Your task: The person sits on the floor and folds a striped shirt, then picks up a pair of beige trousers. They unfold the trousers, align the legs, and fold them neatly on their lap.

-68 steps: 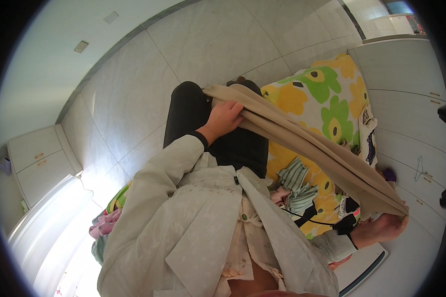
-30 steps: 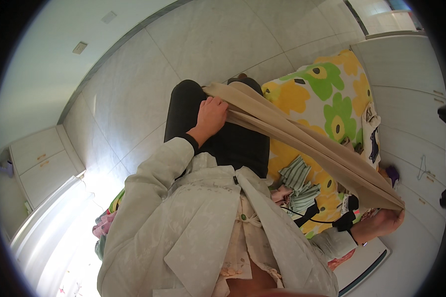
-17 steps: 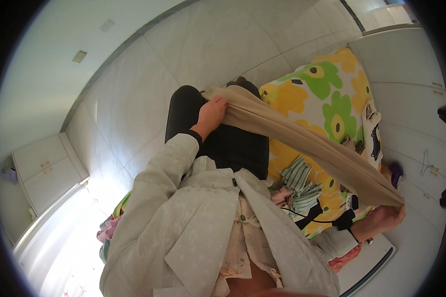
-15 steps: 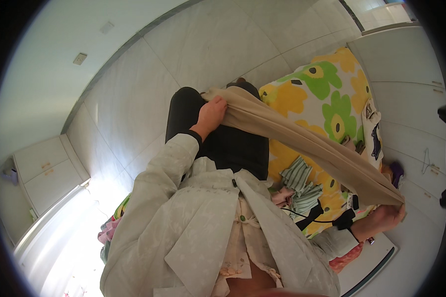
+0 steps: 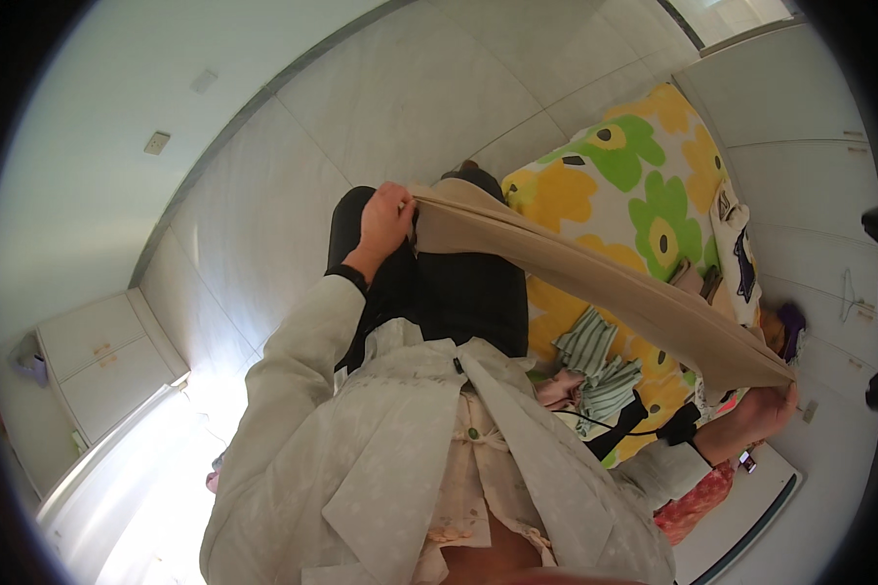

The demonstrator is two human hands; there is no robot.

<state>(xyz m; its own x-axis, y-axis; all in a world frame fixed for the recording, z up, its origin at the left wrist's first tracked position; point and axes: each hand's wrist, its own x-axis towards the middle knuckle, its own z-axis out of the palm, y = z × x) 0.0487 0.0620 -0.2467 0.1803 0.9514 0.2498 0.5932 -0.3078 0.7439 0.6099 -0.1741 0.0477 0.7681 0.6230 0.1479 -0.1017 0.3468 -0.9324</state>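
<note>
A long tan garment, apparently trousers (image 5: 605,283), is stretched between my two hands, running from over my knees to the right across the bed. My left hand (image 5: 387,219) is closed on its left end, above my black-clad legs (image 5: 468,302). At far right my right hand (image 5: 761,411) pinches the other end, out past the bed's near side. The cloth hangs folded lengthwise, with a fold line along its upper edge. Beneath it, a green striped cloth (image 5: 600,366) lies crumpled on the flowered bedding (image 5: 644,146).
White cabinets with small handles (image 5: 800,175) line the right side. A white garment with a dark print (image 5: 737,239) and a purple item (image 5: 788,327) lie at the bed's right edge. A red cloth (image 5: 698,502) is near my right forearm. Another white cabinet (image 5: 98,341) stands at left.
My left hand has shifted slightly left and up along the tan trousers' end, and the cloth there has spread wider. My right hand keeps its hold, almost in place.
</note>
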